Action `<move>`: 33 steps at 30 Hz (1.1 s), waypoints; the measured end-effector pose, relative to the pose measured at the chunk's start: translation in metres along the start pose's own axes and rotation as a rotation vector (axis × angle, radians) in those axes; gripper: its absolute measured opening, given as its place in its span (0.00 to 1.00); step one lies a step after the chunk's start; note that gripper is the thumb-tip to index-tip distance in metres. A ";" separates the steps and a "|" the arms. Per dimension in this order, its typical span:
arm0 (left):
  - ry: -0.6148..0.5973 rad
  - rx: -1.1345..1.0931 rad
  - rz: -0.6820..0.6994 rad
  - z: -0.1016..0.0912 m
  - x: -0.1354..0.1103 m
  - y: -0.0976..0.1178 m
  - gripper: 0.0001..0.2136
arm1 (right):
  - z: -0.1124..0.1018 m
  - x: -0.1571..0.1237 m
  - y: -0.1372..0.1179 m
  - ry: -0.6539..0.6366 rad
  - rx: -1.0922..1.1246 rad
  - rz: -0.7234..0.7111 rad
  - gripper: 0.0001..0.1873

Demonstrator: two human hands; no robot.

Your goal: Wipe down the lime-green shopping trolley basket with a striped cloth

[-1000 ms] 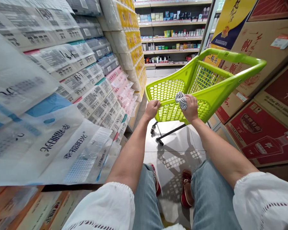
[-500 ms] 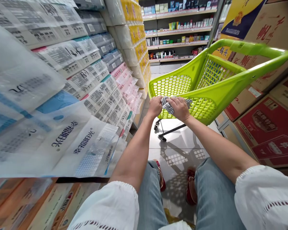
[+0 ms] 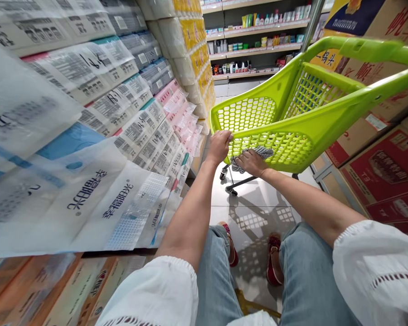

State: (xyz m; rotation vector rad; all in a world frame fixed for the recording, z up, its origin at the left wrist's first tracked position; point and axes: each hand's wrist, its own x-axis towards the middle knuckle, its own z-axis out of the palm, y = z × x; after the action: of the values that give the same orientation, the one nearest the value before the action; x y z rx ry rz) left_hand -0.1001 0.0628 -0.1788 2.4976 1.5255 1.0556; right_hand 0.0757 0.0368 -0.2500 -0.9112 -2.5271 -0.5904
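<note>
A bright green plastic shopping cart (image 3: 329, 124) with a perforated basket stands in front of me, its handle at the upper right. My left hand (image 3: 220, 146) is closed around the rim at the cart's near left corner. Lower on the perforated side, my right hand (image 3: 250, 162) presses a crumpled grey-and-white striped cloth (image 3: 265, 152) against the plastic. Part of the cloth is hidden under the fingers. Below the basket, small black wheels (image 3: 231, 190) rest on the tiled floor.
Stacked packs of paper goods (image 3: 122, 113) line the left side close to my left arm. Cardboard cartons (image 3: 387, 167) are piled on the right. Shelves of bottles and tubes (image 3: 258, 50) stand beyond the cart. My feet are on the white floor tiles (image 3: 221, 213).
My right hand has moved down with the cloth, from the top rim to the basket's side. The left hand stays on the rim. The view has tilted slightly downward.
</note>
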 end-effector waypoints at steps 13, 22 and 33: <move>0.025 0.009 -0.015 -0.001 0.001 0.001 0.12 | -0.036 0.033 0.017 0.150 0.013 0.231 0.18; 0.044 -0.012 -0.008 0.001 0.001 -0.002 0.13 | 0.003 -0.001 0.001 -0.056 0.006 0.067 0.16; 0.039 -0.003 -0.021 0.000 0.001 -0.001 0.09 | -0.060 0.046 0.025 0.262 -0.057 0.345 0.17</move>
State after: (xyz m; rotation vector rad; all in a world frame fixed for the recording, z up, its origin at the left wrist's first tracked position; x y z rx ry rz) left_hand -0.1009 0.0638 -0.1787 2.4685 1.5552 1.1090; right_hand 0.0727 0.0474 -0.1711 -1.1742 -2.0708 -0.6264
